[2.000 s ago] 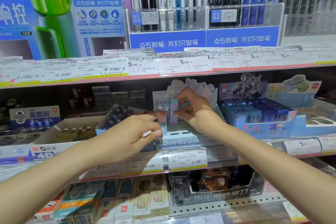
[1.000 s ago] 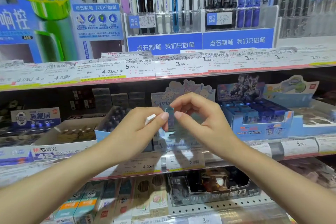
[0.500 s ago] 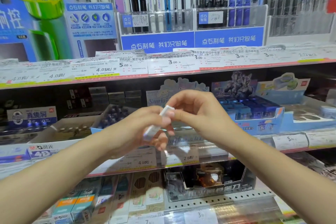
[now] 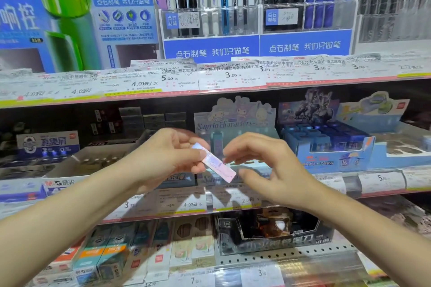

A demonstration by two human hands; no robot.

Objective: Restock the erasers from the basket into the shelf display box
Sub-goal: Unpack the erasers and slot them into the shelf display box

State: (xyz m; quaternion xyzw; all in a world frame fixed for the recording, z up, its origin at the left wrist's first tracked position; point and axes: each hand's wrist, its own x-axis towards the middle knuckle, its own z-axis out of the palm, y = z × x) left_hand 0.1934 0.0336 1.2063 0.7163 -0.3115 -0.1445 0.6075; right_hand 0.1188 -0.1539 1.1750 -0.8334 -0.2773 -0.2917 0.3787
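Pink eraser (image 4: pixel 215 163) is slanting between your hands, before the display box (image 4: pixel 235 123).
Your left hand (image 4: pixel 163 156) is pinching its upper end; your right hand (image 4: pixel 263 165), fingers loosely apart, is nearing the lower end.

We see 2 bare forearms reaching in from the bottom corners, with no sleeves, cuffs or gloves on the parts in view. Our left hand (image 4: pixel 163 158) and right hand (image 4: pixel 268 170) carry no rings that we can make out, and both wrists are free of watches, bands or bracelets. The fingernails look short and unpainted, though motion blur softens the fingertips.
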